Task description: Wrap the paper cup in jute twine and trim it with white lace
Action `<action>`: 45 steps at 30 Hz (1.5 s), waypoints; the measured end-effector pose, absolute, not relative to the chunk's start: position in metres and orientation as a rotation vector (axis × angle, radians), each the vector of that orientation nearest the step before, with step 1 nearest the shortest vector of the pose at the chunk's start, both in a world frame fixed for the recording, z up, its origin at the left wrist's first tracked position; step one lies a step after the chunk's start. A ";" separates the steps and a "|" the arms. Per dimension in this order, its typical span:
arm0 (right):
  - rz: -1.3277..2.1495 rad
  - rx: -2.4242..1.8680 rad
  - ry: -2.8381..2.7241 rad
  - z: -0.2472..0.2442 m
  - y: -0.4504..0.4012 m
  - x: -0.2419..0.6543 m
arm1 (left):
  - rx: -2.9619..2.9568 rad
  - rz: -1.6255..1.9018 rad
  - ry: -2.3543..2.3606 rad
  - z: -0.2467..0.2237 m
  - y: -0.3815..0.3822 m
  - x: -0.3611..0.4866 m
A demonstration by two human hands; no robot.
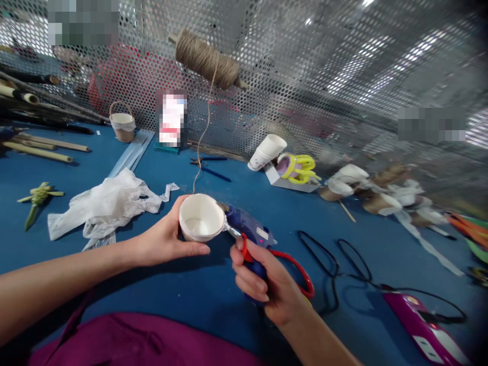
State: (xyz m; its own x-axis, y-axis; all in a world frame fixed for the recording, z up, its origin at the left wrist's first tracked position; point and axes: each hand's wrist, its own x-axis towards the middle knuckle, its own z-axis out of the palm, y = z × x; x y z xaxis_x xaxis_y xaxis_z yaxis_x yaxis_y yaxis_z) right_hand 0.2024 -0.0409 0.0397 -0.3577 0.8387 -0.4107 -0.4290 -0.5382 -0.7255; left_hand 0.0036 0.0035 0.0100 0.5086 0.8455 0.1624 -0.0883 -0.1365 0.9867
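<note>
My left hand point(171, 234) is closed around a white paper cup point(202, 231), tilted so its open mouth shows. Twine point(209, 112) runs from a spool down to this cup. My right hand point(263, 279) grips red-handled scissors point(295, 264), the metal blades pointing at the cup's right side, where a bit of white material shows. Right behind that hand is a blue glue gun point(247, 223) with a small red light; its handle is partly covered by my fingers. Crumpled white lace point(110, 203) lies left of the cup.
The twine spool point(206, 58) hangs on a perforated metal screen. A small basket point(122, 124), a phone point(171, 119), pliers point(213, 168), stacked cups point(267, 151) and yellow-handled scissors point(303, 170) stand or lie behind. A black cable point(335, 264) and purple power strip point(423, 325) are at right.
</note>
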 end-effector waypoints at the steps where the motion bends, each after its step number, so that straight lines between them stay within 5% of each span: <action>1: 1.957 -1.019 -0.717 0.040 -0.042 0.202 | 1.499 0.934 0.687 0.010 0.004 0.004; 10: 1.342 -1.422 -1.378 0.048 -0.044 0.218 | 1.664 0.970 0.783 0.007 0.008 0.000; 45: 1.534 -1.342 -1.158 0.051 -0.042 0.216 | 1.506 0.902 0.708 0.012 0.007 0.000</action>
State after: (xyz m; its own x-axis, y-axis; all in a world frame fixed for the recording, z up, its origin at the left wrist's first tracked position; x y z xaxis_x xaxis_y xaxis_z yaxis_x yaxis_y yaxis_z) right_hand 0.2164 -0.0420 0.0513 -0.1415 0.9487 -0.2828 0.0118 -0.2841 -0.9587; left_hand 0.0000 0.0070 0.0117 0.5168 0.8438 0.1445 -0.0606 -0.1323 0.9893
